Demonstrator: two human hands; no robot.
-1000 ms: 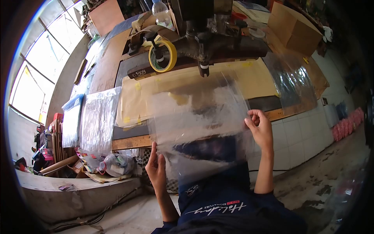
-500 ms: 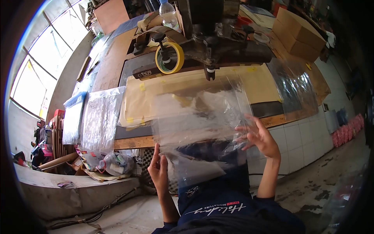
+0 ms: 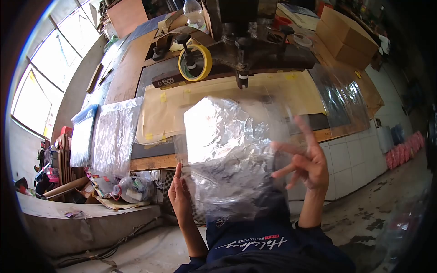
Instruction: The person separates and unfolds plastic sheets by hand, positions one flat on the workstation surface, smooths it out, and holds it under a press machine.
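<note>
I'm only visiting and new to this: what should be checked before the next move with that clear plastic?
1. Left hand at the clear plastic's left edge: ok.
2. Left grip secure: cannot tell; the finger contact is unclear.
3. Right hand gripping the right side: not ok; its fingers are spread.
4. Clear plastic smooth: not ok; it looks wrinkled, with strong glare.
5. Tan paper lying on the bench: ok.
6. Yellow tape roll away from both hands: ok; it hangs beyond them.
</note>
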